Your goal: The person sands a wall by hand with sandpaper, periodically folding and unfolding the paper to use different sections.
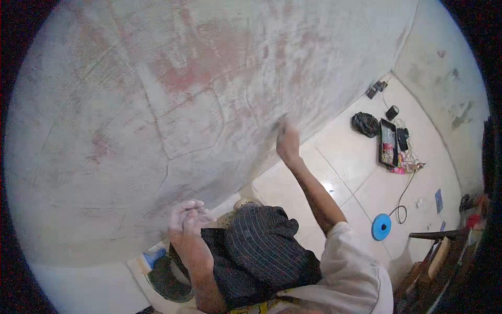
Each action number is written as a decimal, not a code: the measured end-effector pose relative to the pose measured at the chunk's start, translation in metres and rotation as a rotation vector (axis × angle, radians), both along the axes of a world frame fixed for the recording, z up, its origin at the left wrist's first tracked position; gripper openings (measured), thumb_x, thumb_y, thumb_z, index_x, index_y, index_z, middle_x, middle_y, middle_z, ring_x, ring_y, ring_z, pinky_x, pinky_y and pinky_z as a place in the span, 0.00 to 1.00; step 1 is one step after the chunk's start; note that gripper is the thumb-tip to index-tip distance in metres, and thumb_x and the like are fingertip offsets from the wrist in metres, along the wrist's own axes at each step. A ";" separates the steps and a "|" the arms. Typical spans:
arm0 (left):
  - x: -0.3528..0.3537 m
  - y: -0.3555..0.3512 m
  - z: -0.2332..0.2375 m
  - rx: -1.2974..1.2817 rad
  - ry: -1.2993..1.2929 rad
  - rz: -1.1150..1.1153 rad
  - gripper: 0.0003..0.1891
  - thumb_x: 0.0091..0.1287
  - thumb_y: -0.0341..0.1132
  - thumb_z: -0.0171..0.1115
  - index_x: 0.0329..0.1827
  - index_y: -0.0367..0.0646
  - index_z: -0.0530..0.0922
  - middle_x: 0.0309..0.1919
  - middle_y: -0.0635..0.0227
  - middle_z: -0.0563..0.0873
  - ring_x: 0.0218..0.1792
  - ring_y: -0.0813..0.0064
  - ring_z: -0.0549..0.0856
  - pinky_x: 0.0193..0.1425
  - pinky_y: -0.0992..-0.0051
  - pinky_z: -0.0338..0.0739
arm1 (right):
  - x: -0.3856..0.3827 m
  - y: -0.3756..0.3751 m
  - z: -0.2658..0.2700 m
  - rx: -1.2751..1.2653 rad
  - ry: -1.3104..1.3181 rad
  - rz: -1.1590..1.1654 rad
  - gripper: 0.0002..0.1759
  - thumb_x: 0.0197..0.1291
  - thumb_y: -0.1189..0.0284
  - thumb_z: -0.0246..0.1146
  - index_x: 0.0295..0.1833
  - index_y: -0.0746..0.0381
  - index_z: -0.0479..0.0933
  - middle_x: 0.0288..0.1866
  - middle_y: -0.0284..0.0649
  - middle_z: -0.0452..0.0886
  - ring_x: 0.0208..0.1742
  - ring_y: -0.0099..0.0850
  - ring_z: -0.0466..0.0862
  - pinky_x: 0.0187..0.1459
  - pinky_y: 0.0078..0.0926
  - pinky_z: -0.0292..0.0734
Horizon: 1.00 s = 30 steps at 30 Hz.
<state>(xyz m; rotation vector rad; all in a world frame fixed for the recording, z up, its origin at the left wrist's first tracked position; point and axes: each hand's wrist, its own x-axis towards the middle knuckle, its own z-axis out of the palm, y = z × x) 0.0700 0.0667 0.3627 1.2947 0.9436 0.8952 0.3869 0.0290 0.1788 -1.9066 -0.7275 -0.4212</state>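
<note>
A worn wall (209, 104) with pale and reddish patches fills the upper left of the view. My right hand (288, 140) is raised against its lower part, fingers bunched and pressed to the surface. A small dark patch shows at the fingertips, and I cannot make out what it is. Lower left, my left hand (191, 219) is turned palm up near the wall, its fingers whitened with dust and loosely bent apart. Nothing shows in it. Dark striped cloth (261, 240) covers my knees between the two arms.
On the tiled floor (340, 172) at right lie a black tray (388, 144), a crumpled black bag (365, 124) and a blue disc (381, 227) with a cord. Wooden furniture (436, 256) stands lower right. A dark round container (170, 280) sits lower left.
</note>
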 end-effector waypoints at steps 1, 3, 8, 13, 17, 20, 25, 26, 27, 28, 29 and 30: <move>0.000 -0.001 0.001 -0.007 0.004 0.007 0.08 0.66 0.24 0.50 0.44 0.34 0.76 0.41 0.56 0.81 0.37 0.71 0.82 0.41 0.70 0.80 | 0.004 0.000 0.017 0.017 0.369 -0.053 0.18 0.72 0.64 0.48 0.57 0.66 0.69 0.29 0.61 0.78 0.34 0.60 0.81 0.35 0.53 0.73; -0.004 -0.001 -0.004 0.020 0.039 -0.011 0.07 0.65 0.23 0.52 0.44 0.35 0.76 0.42 0.60 0.80 0.38 0.72 0.82 0.38 0.72 0.82 | -0.019 0.003 0.022 -0.071 0.281 0.002 0.18 0.73 0.62 0.47 0.55 0.66 0.71 0.27 0.60 0.78 0.32 0.60 0.80 0.34 0.53 0.72; -0.001 0.002 -0.012 0.001 -0.102 -0.033 0.07 0.67 0.23 0.54 0.46 0.36 0.75 0.42 0.63 0.80 0.40 0.72 0.83 0.35 0.74 0.85 | -0.011 0.009 0.014 0.054 0.155 -0.051 0.17 0.73 0.60 0.47 0.55 0.61 0.68 0.23 0.55 0.77 0.28 0.59 0.80 0.31 0.55 0.69; -0.002 0.001 -0.008 -0.030 -0.130 -0.015 0.09 0.65 0.26 0.52 0.46 0.34 0.75 0.41 0.57 0.81 0.38 0.69 0.82 0.42 0.71 0.82 | -0.033 0.002 0.033 -0.315 0.114 0.147 0.18 0.74 0.60 0.46 0.45 0.64 0.73 0.25 0.58 0.77 0.29 0.57 0.80 0.32 0.52 0.70; -0.001 -0.001 -0.003 -0.035 -0.057 0.040 0.08 0.65 0.25 0.52 0.45 0.33 0.75 0.41 0.56 0.81 0.38 0.69 0.82 0.40 0.71 0.82 | -0.003 0.010 0.018 -0.149 0.247 -0.164 0.16 0.73 0.60 0.50 0.49 0.62 0.75 0.25 0.57 0.77 0.30 0.59 0.79 0.31 0.52 0.68; -0.001 0.002 -0.001 -0.012 -0.069 0.015 0.07 0.66 0.25 0.53 0.45 0.33 0.75 0.40 0.56 0.81 0.37 0.68 0.82 0.39 0.71 0.82 | -0.028 0.003 0.023 -0.258 -0.013 0.144 0.19 0.73 0.59 0.48 0.43 0.65 0.75 0.25 0.57 0.77 0.30 0.58 0.78 0.33 0.51 0.69; -0.002 0.000 -0.001 -0.064 -0.120 0.044 0.07 0.65 0.24 0.52 0.44 0.34 0.75 0.40 0.56 0.81 0.36 0.69 0.82 0.39 0.70 0.82 | -0.030 0.020 0.028 -0.075 0.207 -0.054 0.23 0.74 0.58 0.47 0.61 0.63 0.71 0.21 0.56 0.77 0.25 0.55 0.80 0.28 0.50 0.70; -0.003 -0.001 -0.001 -0.066 -0.122 0.043 0.07 0.65 0.24 0.52 0.44 0.34 0.75 0.40 0.56 0.81 0.36 0.69 0.82 0.39 0.70 0.82 | -0.031 0.016 0.023 -0.076 0.206 -0.055 0.23 0.74 0.58 0.47 0.61 0.63 0.71 0.21 0.56 0.77 0.25 0.55 0.80 0.28 0.50 0.70; -0.003 0.000 0.000 -0.061 -0.130 0.034 0.07 0.65 0.24 0.52 0.44 0.34 0.75 0.41 0.56 0.81 0.36 0.69 0.82 0.39 0.70 0.82 | -0.028 0.014 0.017 -0.197 0.093 -0.023 0.23 0.74 0.57 0.47 0.61 0.63 0.71 0.22 0.56 0.77 0.26 0.55 0.80 0.29 0.50 0.70; -0.004 0.001 0.001 -0.060 -0.130 0.027 0.07 0.65 0.24 0.52 0.45 0.34 0.75 0.41 0.55 0.81 0.37 0.69 0.82 0.39 0.70 0.83 | -0.027 0.011 0.014 -0.322 -0.014 0.012 0.23 0.74 0.57 0.47 0.61 0.64 0.71 0.23 0.56 0.78 0.27 0.56 0.80 0.30 0.50 0.70; -0.006 0.000 0.001 -0.067 -0.122 0.028 0.07 0.65 0.24 0.52 0.45 0.34 0.75 0.41 0.55 0.81 0.37 0.69 0.82 0.39 0.70 0.83 | -0.023 0.010 0.011 -0.329 -0.006 0.014 0.23 0.74 0.57 0.47 0.61 0.64 0.71 0.23 0.56 0.78 0.27 0.56 0.80 0.30 0.50 0.70; -0.006 0.001 0.001 -0.067 -0.138 0.024 0.08 0.65 0.24 0.52 0.45 0.33 0.75 0.41 0.55 0.81 0.36 0.68 0.82 0.39 0.69 0.83 | -0.011 0.013 0.012 -0.189 0.131 -0.076 0.22 0.74 0.58 0.46 0.61 0.63 0.70 0.24 0.57 0.78 0.28 0.56 0.80 0.30 0.50 0.70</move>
